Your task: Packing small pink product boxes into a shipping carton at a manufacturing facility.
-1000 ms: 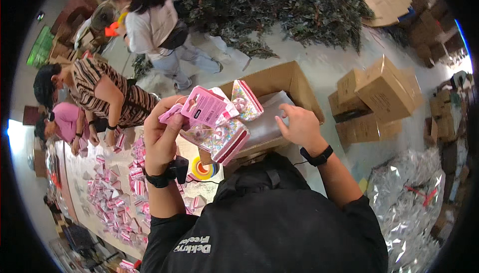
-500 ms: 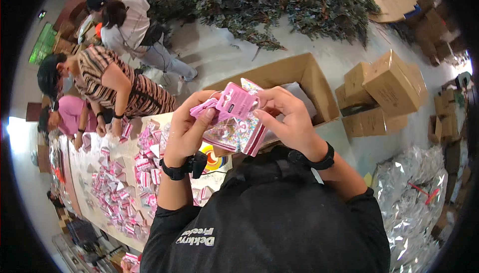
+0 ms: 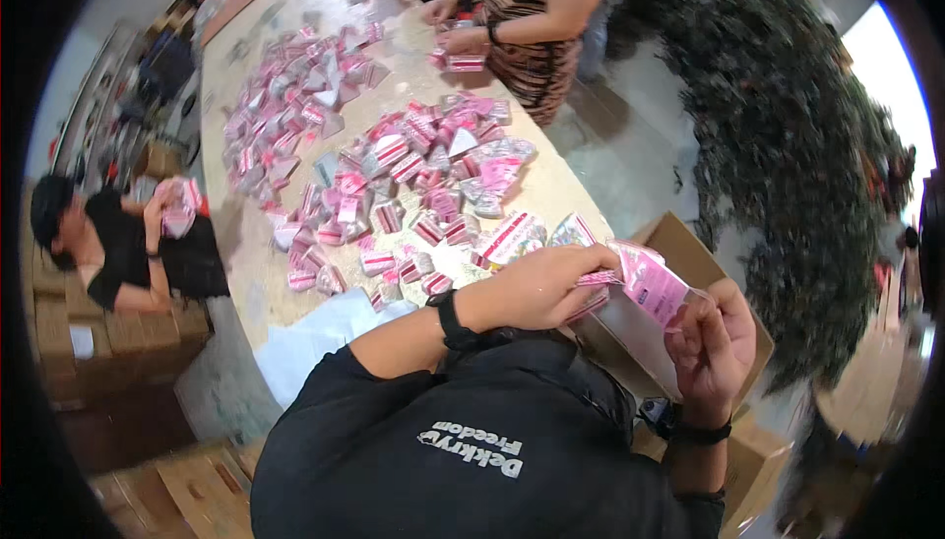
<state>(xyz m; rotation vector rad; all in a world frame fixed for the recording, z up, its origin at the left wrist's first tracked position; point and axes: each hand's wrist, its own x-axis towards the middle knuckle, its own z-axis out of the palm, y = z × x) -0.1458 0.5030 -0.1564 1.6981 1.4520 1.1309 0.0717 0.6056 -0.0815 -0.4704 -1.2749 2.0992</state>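
Observation:
My left hand (image 3: pixel 566 283) is closed on a pink-and-white striped packet (image 3: pixel 593 301), with its fingers over part of it. From there a flat pink card (image 3: pixel 652 288) with a white-patterned end reaches across toward my right hand (image 3: pixel 711 342). The fingers of my right hand are curled and pinch the card's right end. Both hands are above an open cardboard box (image 3: pixel 679 244) at the table's right edge. Beside my left hand, a larger clear packet with pink and white stripes and coloured bits (image 3: pixel 517 239) lies on the table.
Heaps of small pink-and-white packets (image 3: pixel 404 160) cover much of the pale table (image 3: pixel 536 170). White sheets (image 3: pixel 325 337) lie at its near left corner. Two people work along the far side; another person (image 3: pixel 108 244) holds pink packets at left. Dark artificial foliage (image 3: pixel 778 145) is piled at right.
My view has swung left, bringing the table to the middle. My hands have moved apart and down, and the pink card now stretches between them. The clear confetti packet is no longer visible in my hands.

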